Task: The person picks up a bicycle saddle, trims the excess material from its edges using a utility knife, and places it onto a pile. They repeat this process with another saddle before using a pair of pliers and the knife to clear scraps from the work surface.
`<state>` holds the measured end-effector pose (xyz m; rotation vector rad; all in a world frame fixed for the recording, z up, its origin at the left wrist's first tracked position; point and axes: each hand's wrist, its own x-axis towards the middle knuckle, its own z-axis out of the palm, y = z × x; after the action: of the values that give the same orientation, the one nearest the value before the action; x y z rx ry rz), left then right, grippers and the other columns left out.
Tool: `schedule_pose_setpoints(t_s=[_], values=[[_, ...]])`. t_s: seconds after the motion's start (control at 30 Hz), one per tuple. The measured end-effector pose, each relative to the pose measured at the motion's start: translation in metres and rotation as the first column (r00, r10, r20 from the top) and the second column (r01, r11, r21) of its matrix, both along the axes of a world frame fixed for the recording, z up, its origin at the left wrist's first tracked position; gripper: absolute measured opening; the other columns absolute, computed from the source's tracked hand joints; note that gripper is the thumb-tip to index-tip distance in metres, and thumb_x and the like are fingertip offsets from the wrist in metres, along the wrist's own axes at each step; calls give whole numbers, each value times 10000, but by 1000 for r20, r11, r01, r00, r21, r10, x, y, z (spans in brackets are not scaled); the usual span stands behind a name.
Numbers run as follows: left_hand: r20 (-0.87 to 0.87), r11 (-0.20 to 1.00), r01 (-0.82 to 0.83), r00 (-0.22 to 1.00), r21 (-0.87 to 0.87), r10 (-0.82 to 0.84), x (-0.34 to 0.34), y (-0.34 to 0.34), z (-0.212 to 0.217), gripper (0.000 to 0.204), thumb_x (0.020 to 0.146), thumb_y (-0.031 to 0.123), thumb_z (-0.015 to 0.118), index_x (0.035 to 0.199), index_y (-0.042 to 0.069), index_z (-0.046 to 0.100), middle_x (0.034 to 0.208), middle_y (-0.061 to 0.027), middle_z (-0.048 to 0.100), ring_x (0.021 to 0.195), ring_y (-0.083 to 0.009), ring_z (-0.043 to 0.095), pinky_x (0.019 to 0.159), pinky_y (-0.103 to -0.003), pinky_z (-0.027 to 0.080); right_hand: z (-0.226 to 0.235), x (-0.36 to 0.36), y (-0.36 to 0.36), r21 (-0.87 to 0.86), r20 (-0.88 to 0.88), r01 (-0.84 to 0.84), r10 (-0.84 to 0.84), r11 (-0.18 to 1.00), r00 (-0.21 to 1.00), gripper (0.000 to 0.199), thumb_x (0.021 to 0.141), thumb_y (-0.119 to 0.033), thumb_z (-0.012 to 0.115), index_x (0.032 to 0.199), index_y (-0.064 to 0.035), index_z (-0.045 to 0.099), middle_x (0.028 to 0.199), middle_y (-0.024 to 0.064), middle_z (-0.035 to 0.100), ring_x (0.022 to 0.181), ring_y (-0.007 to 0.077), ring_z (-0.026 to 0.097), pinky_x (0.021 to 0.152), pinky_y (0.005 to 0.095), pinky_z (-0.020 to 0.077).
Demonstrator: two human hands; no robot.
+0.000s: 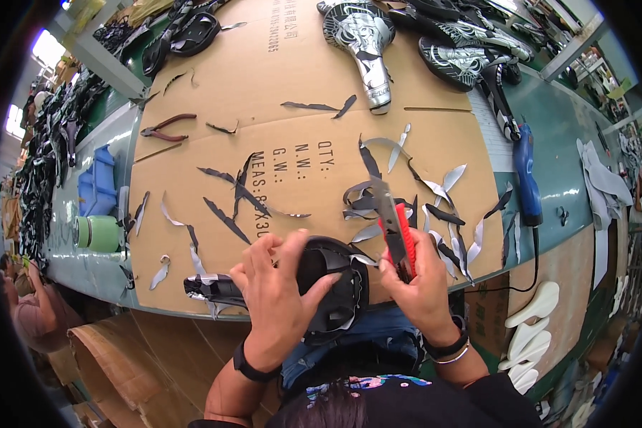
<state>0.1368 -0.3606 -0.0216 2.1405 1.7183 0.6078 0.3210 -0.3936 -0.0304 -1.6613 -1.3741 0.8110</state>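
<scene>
A black bicycle saddle [341,289], underside up, lies at the near edge of the cardboard in front of me. My left hand [272,294] grips it, thumb pressed over the hollow underside; its narrow nose points left. My right hand [422,285] is closed on a red utility knife [401,239], whose blade points up and away from me. A pale strip [364,260] sticks out from the saddle's right rim toward my right fingers; whether they touch it I cannot tell. Cut-off black and silver strips [453,228] lie scattered beyond both hands.
Flat cardboard [214,164] covers the green table [125,167]. Red-handled pliers [168,130] lie far left. Finished-looking patterned saddles [357,36] sit at the far side. A blue corded tool [526,171] lies right; a blue bin [97,184] and green cup [98,233] stand left.
</scene>
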Motion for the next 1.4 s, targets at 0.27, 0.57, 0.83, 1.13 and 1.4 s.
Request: schedule_pose_setpoints(t_s=[0.27,0.57,0.83,1.13,1.4], values=[[202,937,311,919,156,-339,16,15,-24,159,677,132,784,806,113,694,813,-20,544,765,-189,504,713,-321,331,-8,24,-7,103,-8,-207,208,973,978,560,837,-141,710,1329,-53,458,1046,169,660,787,292,669,669,346,528],[259,949,271,916,160,-306,17,15,-21,131,673,118,807,753,109,705,727,3,549,700,-174,511,687,-315,324,11,56,-6,-254,370,-556,610,792,700,596,839,-111,685,1394,-155,469,844,105,649,650,243,613,553,351,472],[563,981,196,809,12,-168,5,17,-13,123,694,132,819,773,89,735,725,4,552,710,-149,511,708,-279,344,-6,26,-68,-160,193,-335,362,929,912,620,915,-195,614,1459,-99,333,734,162,600,593,378,577,514,446,456],[939,985,108,332,-133,91,-13,22,-15,137,834,111,725,884,-14,698,888,-34,541,828,-123,493,693,-250,401,22,3,-96,-485,-57,-190,186,854,981,577,924,-200,603,1438,-113,355,1097,201,647,885,423,636,720,436,529],[438,668,293,897,-685,56,-93,80,3,479,734,67,761,1155,-61,572,959,-110,679,836,-170,641,762,-292,519,11,7,4,-306,252,-449,526,840,812,514,887,-111,628,1375,-110,466,1142,152,643,858,358,652,692,391,526]])
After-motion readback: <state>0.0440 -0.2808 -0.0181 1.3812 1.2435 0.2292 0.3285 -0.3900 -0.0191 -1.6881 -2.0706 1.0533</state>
